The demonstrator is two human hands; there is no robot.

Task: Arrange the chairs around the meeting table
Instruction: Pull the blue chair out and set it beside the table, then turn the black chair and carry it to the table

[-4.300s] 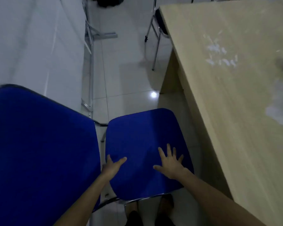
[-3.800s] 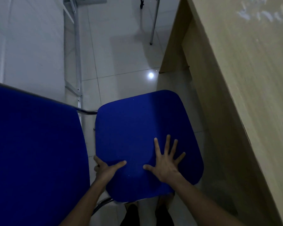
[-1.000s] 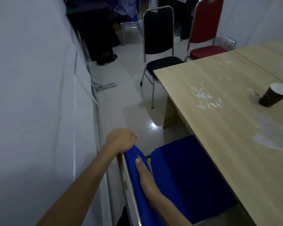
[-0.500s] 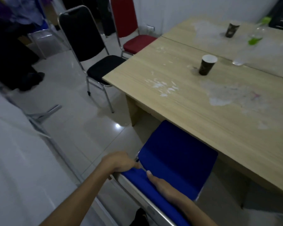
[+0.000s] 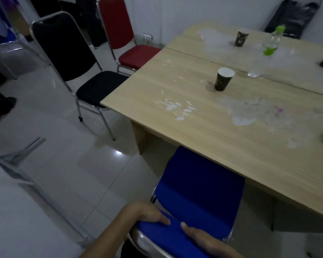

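Seat now further under table (image 5: 231, 127) | blue chair (image 5: 199, 187) faces table | left hand (image 5: 145, 214), right hand (image 5: 203, 237) grip backrest top

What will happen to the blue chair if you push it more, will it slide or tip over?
The blue chair would probably slide easily, since the tiled floor looks glossy. Both hands hold the backrest top, so a hard shove up high might tilt it. Its thin metal frame suggests it is fairly light.

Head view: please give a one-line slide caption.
Both hands, left and right, hold the blue chair backrest at the wooden table.
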